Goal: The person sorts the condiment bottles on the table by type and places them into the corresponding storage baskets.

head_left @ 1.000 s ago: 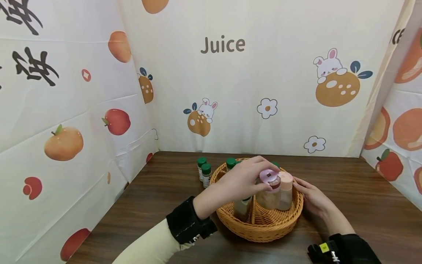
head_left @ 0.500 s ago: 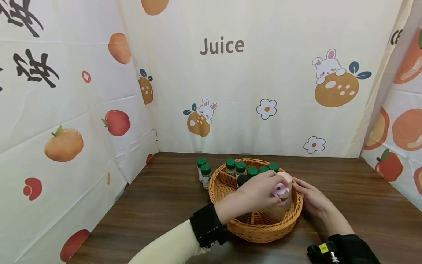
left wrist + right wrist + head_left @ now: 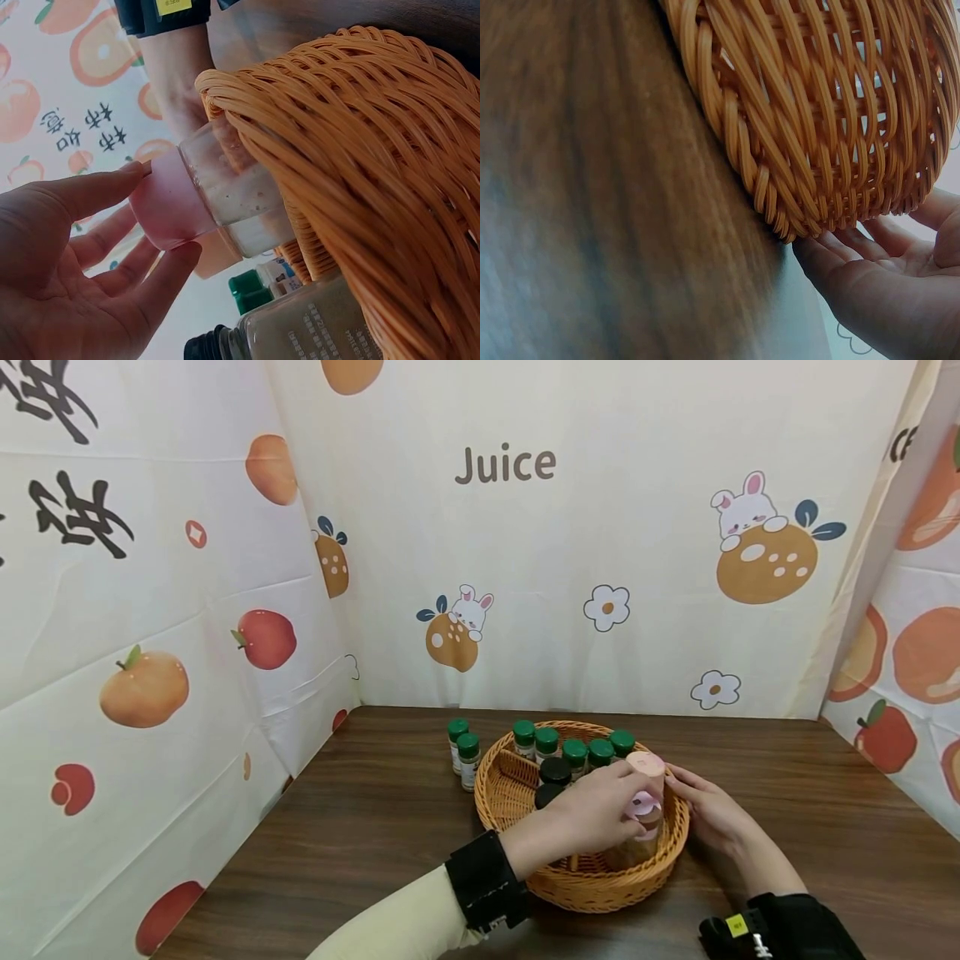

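Note:
My left hand (image 3: 596, 806) pinches the pink lid (image 3: 171, 201) of a clear jar (image 3: 251, 214), thumb on one side and fingertips on the other. This jar stands low inside the round wicker basket (image 3: 592, 890), in the right part. Beside it is another jar with a peach lid (image 3: 647, 765), partly hidden behind the left fingers. My right hand (image 3: 708, 814) holds the basket's right side, its fingers against the weave in the right wrist view. Black-capped bottles (image 3: 555, 771) sit left of the left hand, with several green-capped bottles (image 3: 574, 752) behind them.
Two green-capped bottles (image 3: 468, 762) stand on the brown wooden table (image 3: 360, 827), just left of the basket. Inside the basket a wicker divider (image 3: 519, 767) parts off a section at left. A printed cloth (image 3: 525, 610) rises along the table's back edge.
My left hand has moved right and down with the pink-lidded jar, lowering it beside the peach-lidded jar. The black and green caps it covered show again. My right hand keeps its place.

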### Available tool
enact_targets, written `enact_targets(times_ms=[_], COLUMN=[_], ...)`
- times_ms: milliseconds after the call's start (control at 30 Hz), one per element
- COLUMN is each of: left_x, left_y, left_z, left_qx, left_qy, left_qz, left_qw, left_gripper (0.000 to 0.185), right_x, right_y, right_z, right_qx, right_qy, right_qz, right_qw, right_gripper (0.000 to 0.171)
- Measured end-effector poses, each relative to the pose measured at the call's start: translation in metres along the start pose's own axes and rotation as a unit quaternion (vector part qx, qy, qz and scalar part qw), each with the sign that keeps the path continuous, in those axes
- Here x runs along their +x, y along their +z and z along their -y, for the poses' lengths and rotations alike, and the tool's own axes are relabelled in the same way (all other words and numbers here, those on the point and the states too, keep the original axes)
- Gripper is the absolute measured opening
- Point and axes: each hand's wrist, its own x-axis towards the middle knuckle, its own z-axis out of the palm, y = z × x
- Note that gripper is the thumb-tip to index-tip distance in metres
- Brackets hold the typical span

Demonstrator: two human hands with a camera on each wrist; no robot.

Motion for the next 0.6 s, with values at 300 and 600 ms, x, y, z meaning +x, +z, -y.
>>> enact_targets(times_ms=[300,600], left_x=[-0.006,-0.018], left_y=[-0.005,-0.014], left_z=[0.006,0.016], left_qx=[-0.002,-0.040], left_qy=[-0.017,-0.018], left_qz=[-0.020,-0.066], left_qw=[0.9997,0.9968], left_gripper=[0.037,0.035], right_x=[0.002,0.002], right_y=[0.001,-0.002], right_z=[0.000,-0.002], right_qx=[0.006,-0.021], right_qy=[-0.011,0.003], right_qz=[0.006,-0.004], right_qw=[1.000,1.000], right_gripper=[0.072,0.074])
